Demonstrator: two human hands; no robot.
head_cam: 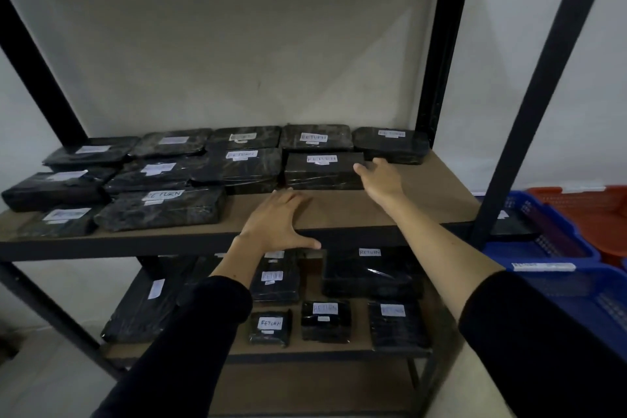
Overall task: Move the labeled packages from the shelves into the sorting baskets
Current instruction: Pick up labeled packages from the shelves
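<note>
Several black wrapped packages with white labels, some reading RETURN, lie on the upper shelf [424, 193] of a black metal rack. My right hand [380, 176] reaches in with fingers spread and touches the right end of one RETURN package [322, 171], not gripping it. My left hand [278, 220] lies flat and open on the shelf's front edge, holding nothing. Below, the lower shelf carries more labeled packages [369, 273].
A blue basket [543, 244] stands to the right beyond the rack's post [529, 105], with a labeled package in it. An orange basket [590, 210] sits behind it, and another blue basket [583, 302] is nearer. A white wall backs the rack.
</note>
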